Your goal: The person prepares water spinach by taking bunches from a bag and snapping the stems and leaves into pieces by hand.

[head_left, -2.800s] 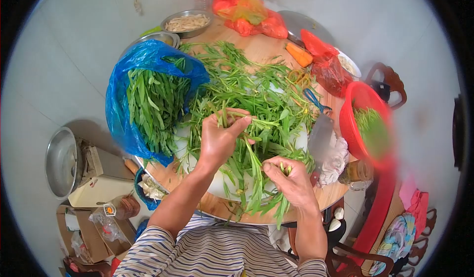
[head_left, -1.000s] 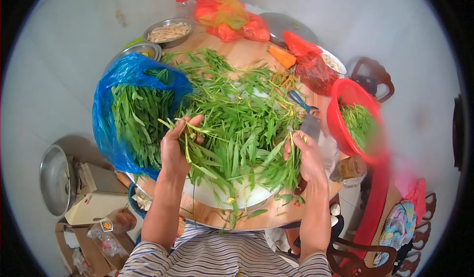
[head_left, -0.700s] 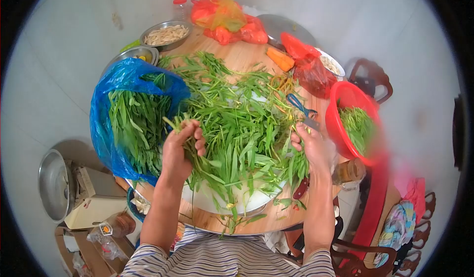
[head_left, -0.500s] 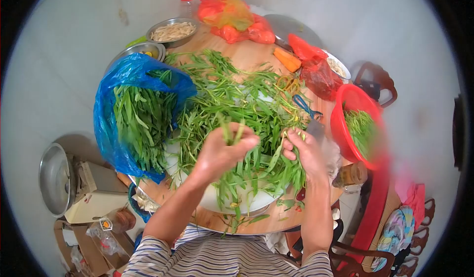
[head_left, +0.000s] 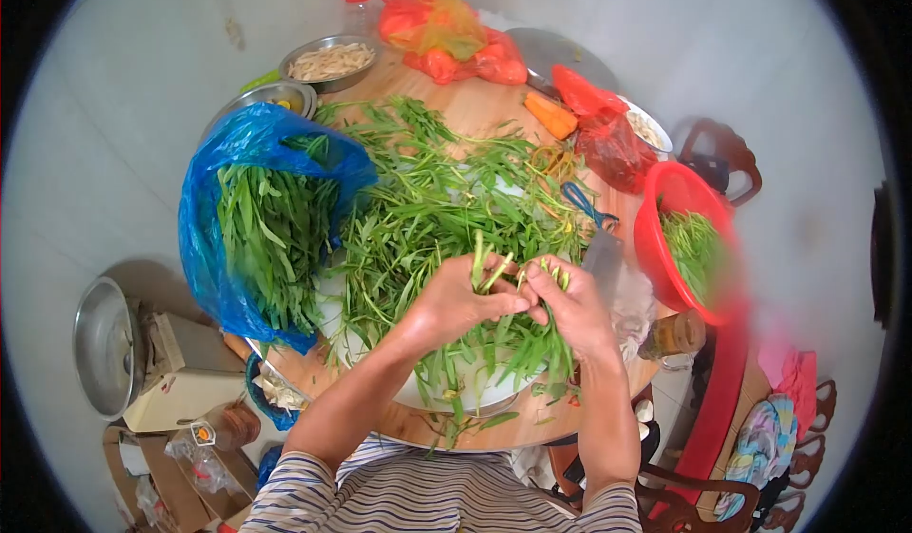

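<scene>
My left hand (head_left: 461, 300) is closed around a few cut-looking green stems (head_left: 479, 259) that stick up past the thumb. Right beside it, its fingertips almost meeting the left ones, my right hand (head_left: 570, 310) pinches a bunch of leafy water spinach (head_left: 541, 345) whose leaves hang down below. Both hands are over a large loose pile of water spinach (head_left: 418, 224), spread across a white board (head_left: 408, 392) on the round wooden table (head_left: 522, 433). On the left, an open blue plastic bag (head_left: 204, 219) is full of more long leaves.
A red basin (head_left: 650, 243) with green stems stands at the right. Near it lie blue-handled scissors (head_left: 587, 205), a grey flat blade (head_left: 604, 253) and a glass jar (head_left: 673, 335). Farther back are a carrot (head_left: 551, 115), red bags (head_left: 437, 34) and metal bowls (head_left: 328, 84).
My left hand has moved right with its stems, and my right hand slightly left and down, so the two now come together. The piles and containers look the same.
</scene>
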Motion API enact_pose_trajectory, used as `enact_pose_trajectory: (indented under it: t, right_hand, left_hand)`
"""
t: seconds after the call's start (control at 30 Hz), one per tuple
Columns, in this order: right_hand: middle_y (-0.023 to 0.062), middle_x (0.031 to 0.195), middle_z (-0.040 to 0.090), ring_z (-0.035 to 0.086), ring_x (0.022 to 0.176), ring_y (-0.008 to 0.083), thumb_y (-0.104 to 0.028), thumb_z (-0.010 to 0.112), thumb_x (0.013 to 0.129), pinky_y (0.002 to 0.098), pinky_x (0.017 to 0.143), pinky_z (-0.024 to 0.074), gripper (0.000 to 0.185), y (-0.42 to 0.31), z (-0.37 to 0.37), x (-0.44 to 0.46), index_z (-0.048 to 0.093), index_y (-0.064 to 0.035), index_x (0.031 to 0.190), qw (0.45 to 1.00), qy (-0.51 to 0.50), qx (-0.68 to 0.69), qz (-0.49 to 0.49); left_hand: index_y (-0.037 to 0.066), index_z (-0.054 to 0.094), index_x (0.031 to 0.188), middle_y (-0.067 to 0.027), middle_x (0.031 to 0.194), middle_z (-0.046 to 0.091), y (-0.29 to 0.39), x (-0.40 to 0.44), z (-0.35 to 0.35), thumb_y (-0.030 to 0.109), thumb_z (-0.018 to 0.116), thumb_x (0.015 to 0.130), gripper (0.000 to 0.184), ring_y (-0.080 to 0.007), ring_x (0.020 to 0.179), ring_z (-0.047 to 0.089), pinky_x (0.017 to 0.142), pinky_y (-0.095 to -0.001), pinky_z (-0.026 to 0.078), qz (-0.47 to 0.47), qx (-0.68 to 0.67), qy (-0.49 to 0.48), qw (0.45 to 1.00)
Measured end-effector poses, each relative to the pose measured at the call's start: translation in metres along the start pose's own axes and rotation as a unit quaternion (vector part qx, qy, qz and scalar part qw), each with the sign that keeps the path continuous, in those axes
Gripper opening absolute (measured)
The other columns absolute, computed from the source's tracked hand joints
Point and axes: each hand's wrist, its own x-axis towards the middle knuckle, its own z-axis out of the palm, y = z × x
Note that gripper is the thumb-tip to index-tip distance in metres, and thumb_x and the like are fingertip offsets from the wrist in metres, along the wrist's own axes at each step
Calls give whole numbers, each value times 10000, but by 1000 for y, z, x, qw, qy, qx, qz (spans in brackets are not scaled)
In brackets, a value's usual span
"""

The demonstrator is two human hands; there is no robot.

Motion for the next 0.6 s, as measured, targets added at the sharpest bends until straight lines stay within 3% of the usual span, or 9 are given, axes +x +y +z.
enact_pose_trajectory:
  t: [0.07, 0.2, 0.23, 0.27, 0.33, 0.4, 0.47, 0.5, 0.6]
  right_hand:
    - [-32, 737, 540, 463, 606, 58, -300, 602, 1030, 212, 528, 363, 259, 0, 0, 0, 613, -49, 967, 1000, 2, -26, 0]
    - [-43, 737, 547, 468, 614, 54, -256, 621, 997, 231, 544, 387, 202, -6, -36, 2, 653, -57, 995, 992, 77, -103, 19]
    - [-40, 758, 566, 489, 629, 65, -253, 631, 987, 248, 554, 405, 209, -13, -48, 6, 655, -46, 1005, 969, 154, -191, -23]
    - [-36, 780, 585, 509, 644, 77, -250, 640, 978, 266, 565, 423, 218, -17, -54, 11, 657, -35, 1014, 931, 229, -276, -65]
    - [11, 769, 626, 554, 637, 125, -229, 654, 952, 304, 587, 449, 220, -6, -58, 28, 668, -32, 1050, 920, 214, -302, -127]
    - [57, 758, 667, 598, 630, 173, -208, 667, 925, 343, 610, 475, 240, -10, -55, 36, 679, -29, 1085, 904, 199, -327, -188]
    - [191, 733, 680, 658, 648, 286, -165, 682, 861, 395, 670, 503, 299, -31, -38, 39, 705, -60, 1139, 841, 142, -519, -60]
    - [251, 691, 624, 649, 649, 372, -151, 681, 823, 422, 689, 508, 311, -26, -39, 45, 734, -90, 1124, 838, 122, -528, -65]
    - [227, 778, 681, 673, 704, 346, -117, 680, 832, 405, 712, 512, 245, -8, -48, 64, 746, -70, 1063, 831, 73, -550, -37]
  left_hand:
    - [29, 682, 1085, -16, 873, 679, 2, 0, 1, 83, 808, 837, 283, -92, 731, 599, 639, -265, 476, -5, 96, -15, 995]
    - [22, 690, 1085, -9, 826, 656, 17, -11, -24, 135, 788, 864, 268, -68, 702, 576, 562, -239, 426, -2, 117, 30, 993]
    - [27, 686, 1111, -6, 832, 638, 25, -16, -31, 156, 759, 890, 266, -63, 680, 545, 490, -220, 353, -31, 108, 44, 993]
    - [27, 686, 1111, -6, 832, 638, 24, -16, -36, 156, 759, 890, 266, -63, 680, 545, 490, -220, 353, -31, 108, 43, 993]
    - [35, 673, 1134, -1, 828, 606, 20, -13, -45, 187, 721, 925, 263, -68, 683, 526, 450, -225, 306, -66, -17, 81, 994]
    - [38, 659, 1155, 8, 822, 573, 18, -12, -46, 244, 683, 962, 284, -85, 699, 516, 472, -227, 327, -49, -49, 61, 996]
    - [13, 644, 1151, 1, 802, 545, 18, -11, -43, 261, 637, 995, 293, -110, 714, 520, 498, -235, 364, -76, -136, 86, 984]
    - [13, 644, 1151, 1, 802, 545, 16, -11, -44, 261, 637, 995, 293, -110, 714, 520, 498, -235, 364, -76, -135, 86, 984]
    - [-12, 627, 1152, -13, 805, 538, 13, -11, -47, 219, 608, 1013, 270, -127, 717, 521, 524, -238, 388, -59, -198, 64, 976]
